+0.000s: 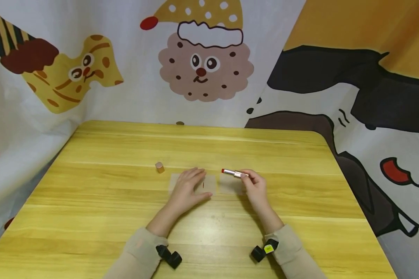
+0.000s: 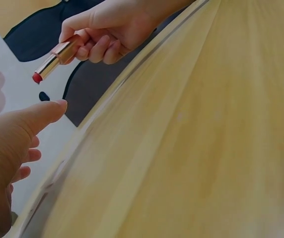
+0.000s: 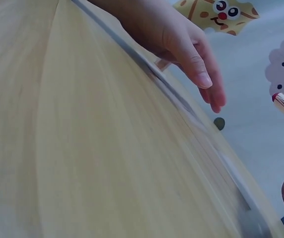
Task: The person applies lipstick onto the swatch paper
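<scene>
My right hand [image 1: 256,190] pinches a lipstick [image 1: 232,173] between thumb and fingers. Its red tip [image 2: 37,78] is exposed and points left, toward the other hand. Over the left of two thin, see-through sheets [image 1: 210,188] my left hand [image 1: 188,188] is spread, fingers extended and thumb apart, holding nothing. A short, dark red line [image 1: 203,185] shows on that sheet, between thumb and fingers. The other sheet [image 1: 228,185] lies below the lipstick, its right part hidden by my right hand. In the right wrist view, the lipstick shows at the right edge.
A small pinkish-gold cap [image 1: 159,167] stands on the wooden table [image 1: 101,217], left of the sheets. Behind the table hangs a cartoon-printed curtain [image 1: 132,104]. Each wrist carries a black camera [image 1: 169,256].
</scene>
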The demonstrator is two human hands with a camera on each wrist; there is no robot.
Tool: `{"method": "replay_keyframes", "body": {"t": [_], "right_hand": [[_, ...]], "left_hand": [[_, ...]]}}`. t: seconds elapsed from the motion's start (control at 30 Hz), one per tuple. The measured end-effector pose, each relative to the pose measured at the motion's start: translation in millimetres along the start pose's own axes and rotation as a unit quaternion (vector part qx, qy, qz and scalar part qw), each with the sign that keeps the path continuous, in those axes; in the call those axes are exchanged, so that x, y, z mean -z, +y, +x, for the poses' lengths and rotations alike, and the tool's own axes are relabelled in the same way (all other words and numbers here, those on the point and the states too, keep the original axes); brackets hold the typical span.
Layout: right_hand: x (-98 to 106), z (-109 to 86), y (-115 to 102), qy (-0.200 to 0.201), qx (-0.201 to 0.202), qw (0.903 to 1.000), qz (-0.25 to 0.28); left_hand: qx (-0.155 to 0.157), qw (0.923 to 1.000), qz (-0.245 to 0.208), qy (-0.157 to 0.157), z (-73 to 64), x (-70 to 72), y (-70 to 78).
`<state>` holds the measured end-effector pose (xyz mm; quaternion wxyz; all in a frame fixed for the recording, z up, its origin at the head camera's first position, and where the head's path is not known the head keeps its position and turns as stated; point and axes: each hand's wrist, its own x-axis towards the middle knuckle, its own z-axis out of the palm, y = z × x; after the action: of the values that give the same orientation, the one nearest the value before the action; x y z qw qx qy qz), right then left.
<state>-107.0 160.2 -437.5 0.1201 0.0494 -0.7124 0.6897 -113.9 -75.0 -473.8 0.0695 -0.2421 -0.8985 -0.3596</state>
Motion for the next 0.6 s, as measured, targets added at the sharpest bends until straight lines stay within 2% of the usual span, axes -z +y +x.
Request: {"method": "replay_keyframes", "body": {"t": [0.23,0.47,0.6], "right_hand": [[12,1.1,2,0.020,0.001,0.9998,-0.005],[25,1.2,2,0.034,-0.018,0.9992,0.004],[34,3.7,15,0.043,-0.034,0.9984,0.012]], "left_hand": [[-0.011,0.9999,-0.004,-0.009,8.4,-7.8,6.4],[-0.016,0.9997,0.002,-0.021,14.2,-14.9,13.0],[-0.022,0.9995,0.010,-0.023,18.3,-19.4,16.5]]}}
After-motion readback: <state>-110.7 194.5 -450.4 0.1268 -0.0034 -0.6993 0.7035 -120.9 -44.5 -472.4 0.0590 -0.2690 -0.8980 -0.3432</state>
